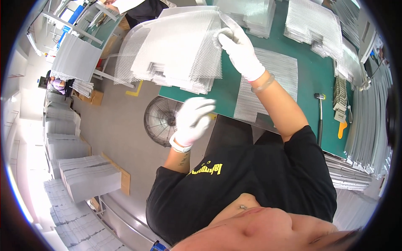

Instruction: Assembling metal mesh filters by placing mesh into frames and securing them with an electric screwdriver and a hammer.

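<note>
My right hand (239, 49), in a white glove, is at the right edge of a tall stack of silvery mesh sheets (176, 46). Its thumb and fingers close on the corner of a mesh sheet there; the exact grip is partly hidden. My left hand (194, 120), also gloved, hovers off the near edge of the green table (226, 85), below the stack. Slightly blurred, its fingers are apart with nothing between them. One flat mesh sheet (270, 79) with a notched near edge lies on the table under my right forearm.
More mesh stacks (314, 25) stand along the far right. A mallet (320, 113), an orange-handled scraper (342, 129) and a row of pale metal pieces (339, 96) lie at the table's right. A floor fan (161, 121) stands left. A person (144, 10) is at the far side.
</note>
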Available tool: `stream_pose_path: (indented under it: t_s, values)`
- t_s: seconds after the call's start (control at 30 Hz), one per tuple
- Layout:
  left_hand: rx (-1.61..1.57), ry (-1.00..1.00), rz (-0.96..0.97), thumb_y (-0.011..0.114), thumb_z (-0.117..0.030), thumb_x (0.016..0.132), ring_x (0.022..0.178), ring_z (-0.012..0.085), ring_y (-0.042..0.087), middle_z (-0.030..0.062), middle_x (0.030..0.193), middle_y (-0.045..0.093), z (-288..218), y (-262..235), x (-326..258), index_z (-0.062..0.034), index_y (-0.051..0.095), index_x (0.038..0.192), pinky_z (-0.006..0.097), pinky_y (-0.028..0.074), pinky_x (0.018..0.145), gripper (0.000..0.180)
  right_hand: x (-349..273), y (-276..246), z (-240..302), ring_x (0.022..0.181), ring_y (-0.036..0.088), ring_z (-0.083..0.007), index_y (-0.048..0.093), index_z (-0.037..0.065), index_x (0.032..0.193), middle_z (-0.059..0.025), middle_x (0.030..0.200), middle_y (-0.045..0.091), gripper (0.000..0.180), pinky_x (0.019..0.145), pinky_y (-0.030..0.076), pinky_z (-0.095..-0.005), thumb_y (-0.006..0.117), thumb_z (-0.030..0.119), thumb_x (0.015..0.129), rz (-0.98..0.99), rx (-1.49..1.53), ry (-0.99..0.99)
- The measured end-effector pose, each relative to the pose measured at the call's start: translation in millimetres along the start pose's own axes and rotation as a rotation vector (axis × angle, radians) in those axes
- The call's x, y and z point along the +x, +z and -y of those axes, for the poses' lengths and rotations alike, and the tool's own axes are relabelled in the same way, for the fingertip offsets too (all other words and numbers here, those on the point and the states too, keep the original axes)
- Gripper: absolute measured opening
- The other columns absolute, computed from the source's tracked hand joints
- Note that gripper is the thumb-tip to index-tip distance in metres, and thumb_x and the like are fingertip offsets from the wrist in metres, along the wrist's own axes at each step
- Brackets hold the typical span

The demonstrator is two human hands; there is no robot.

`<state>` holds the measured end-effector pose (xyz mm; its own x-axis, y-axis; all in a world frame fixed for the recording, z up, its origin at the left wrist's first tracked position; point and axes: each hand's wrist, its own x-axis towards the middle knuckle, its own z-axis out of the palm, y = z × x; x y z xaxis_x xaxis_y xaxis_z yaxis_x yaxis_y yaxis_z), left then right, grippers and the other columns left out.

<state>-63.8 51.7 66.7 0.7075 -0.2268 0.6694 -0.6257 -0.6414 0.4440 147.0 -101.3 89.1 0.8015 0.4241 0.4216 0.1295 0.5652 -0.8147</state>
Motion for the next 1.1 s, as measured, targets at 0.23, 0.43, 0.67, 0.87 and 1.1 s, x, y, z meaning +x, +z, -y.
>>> stream_pose_path:
  t_s: [0.23,0.43,0.67,0.87,1.1]
  values:
    - [0.613,-0.631,-0.509,0.06,-0.031,0.098,0.133,0.039,0.048,0.0269,0.141,0.051,56,-118,27,0.0071,0.044,0.142,0.044,0.034,0.114,0.061,-8,16,-18,0.094,0.059,-0.0131,0.039,-0.003,0.149,-0.0098,0.107,0.064,0.063,0.081,0.052,-0.0269,0.063,0.019,0.095,-0.018,-0.618,0.203]
    - [0.595,-0.89,-0.091,0.062,-0.039,0.095,0.113,0.0355,0.063,0.028,0.125,0.062,115,-134,30,0.0102,0.06,0.125,0.039,0.047,0.099,0.057,-33,52,-18,0.134,0.041,-0.0496,0.033,-0.008,0.147,-0.0378,0.147,0.033,0.08,0.115,0.034,-0.0459,0.064,0.04,0.09,0.081,-0.909,0.282]
    - [0.191,-0.98,-0.282,0.066,-0.031,0.094,0.095,0.0249,0.066,0.0197,0.105,0.07,115,-148,36,0.0089,0.065,0.117,0.031,0.05,0.091,0.046,-36,80,-41,0.142,0.025,-0.0539,0.033,-0.005,0.148,-0.0402,0.151,0.023,0.086,0.117,0.02,-0.0584,0.065,0.047,0.087,0.044,-1.16,-0.036]
    - [0.873,-0.428,-0.371,0.071,-0.027,0.093,0.1,0.0193,0.064,0.0162,0.116,0.067,113,-158,29,0.0076,0.062,0.121,0.032,0.05,0.093,0.045,-35,96,-35,0.144,0.018,-0.0554,0.03,-0.003,0.151,-0.0406,0.154,0.018,0.091,0.115,0.013,-0.0671,0.061,0.056,0.089,0.051,-1.205,-0.087]
    - [0.076,-0.57,-0.63,0.071,-0.003,0.09,0.107,0.0167,0.06,0.0128,0.125,0.061,57,-158,58,0.0023,0.053,0.134,0.028,0.049,0.094,0.048,-28,88,-22,0.145,0.018,-0.054,0.029,0.002,0.153,-0.0363,0.156,0.018,0.094,0.115,0.012,-0.0681,0.064,0.058,0.087,0.078,-1.234,-0.181]
